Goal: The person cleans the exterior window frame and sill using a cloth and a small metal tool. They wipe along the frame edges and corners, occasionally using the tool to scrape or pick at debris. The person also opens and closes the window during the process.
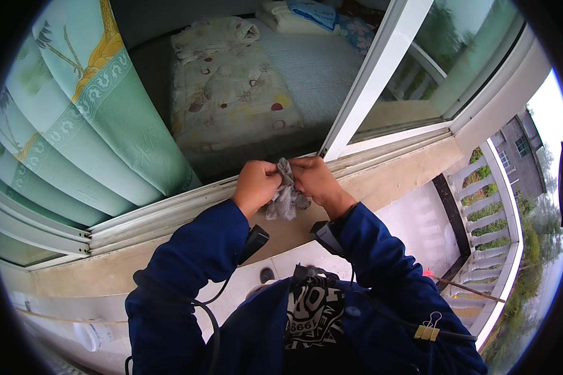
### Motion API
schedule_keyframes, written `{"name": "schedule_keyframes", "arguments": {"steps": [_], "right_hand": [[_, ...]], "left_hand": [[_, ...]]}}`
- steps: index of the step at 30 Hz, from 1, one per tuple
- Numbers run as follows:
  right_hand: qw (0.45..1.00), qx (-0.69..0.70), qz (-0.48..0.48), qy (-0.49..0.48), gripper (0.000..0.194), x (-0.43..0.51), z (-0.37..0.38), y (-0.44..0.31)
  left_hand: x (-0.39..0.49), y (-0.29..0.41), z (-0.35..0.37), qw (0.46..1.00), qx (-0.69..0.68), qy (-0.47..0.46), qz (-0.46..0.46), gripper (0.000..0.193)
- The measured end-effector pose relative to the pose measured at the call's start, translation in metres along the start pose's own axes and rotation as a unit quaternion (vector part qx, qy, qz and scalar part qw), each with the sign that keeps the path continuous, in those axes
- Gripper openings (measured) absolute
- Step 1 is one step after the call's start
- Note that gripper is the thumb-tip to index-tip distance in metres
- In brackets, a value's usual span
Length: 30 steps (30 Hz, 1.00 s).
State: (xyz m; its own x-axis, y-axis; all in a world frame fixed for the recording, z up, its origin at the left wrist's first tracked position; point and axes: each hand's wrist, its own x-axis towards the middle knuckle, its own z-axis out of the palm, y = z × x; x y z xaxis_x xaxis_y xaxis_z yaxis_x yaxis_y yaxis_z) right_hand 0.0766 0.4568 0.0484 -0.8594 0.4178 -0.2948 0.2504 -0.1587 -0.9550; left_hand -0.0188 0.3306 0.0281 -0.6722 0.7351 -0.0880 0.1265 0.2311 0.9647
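Observation:
A crumpled grey cloth [285, 199] hangs bunched between my two hands, over the outer edge of the window sill. My left hand [257, 185] pinches it from the left, fingers curled in. From the other side my right hand [320, 182] grips the same cloth. Both hands are just in front of the white sliding-window track [211, 196], near the foot of the upright white window frame [363, 79]. The fingertips are partly hidden by the cloth and the knuckles.
Green patterned curtains [117, 136] hang at the left. Beyond the window lies a bed with a spotted quilt [234, 93]. A glass pane [417, 70] is at the right, above a balcony balustrade [490, 211]. A white bucket [94, 335] lies low at the left.

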Motion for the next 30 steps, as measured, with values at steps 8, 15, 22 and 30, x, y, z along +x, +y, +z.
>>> {"name": "schedule_keyframes", "arguments": {"steps": [8,15,22,30], "right_hand": [[0.997,-0.04,-0.031,0.059,0.014,-0.09,-0.103,-0.017],[0.918,-0.268,-0.062,0.286,0.015,-0.219,-0.251,-0.003],[0.711,-0.524,-0.032,0.468,0.014,-0.252,-0.326,0.052],[0.89,-0.278,-0.146,0.33,0.015,-0.198,-0.247,-0.019]], "left_hand": [[-0.048,0.055,0.114,0.994,-0.044,-0.004,0.098,0.016],[-0.04,0.08,0.265,0.961,0.026,-0.129,0.245,0.01],[-0.036,0.074,0.331,0.941,0.126,-0.16,0.272,0.011],[-0.038,0.113,0.196,0.966,0.092,-0.077,0.227,0.014]]}}
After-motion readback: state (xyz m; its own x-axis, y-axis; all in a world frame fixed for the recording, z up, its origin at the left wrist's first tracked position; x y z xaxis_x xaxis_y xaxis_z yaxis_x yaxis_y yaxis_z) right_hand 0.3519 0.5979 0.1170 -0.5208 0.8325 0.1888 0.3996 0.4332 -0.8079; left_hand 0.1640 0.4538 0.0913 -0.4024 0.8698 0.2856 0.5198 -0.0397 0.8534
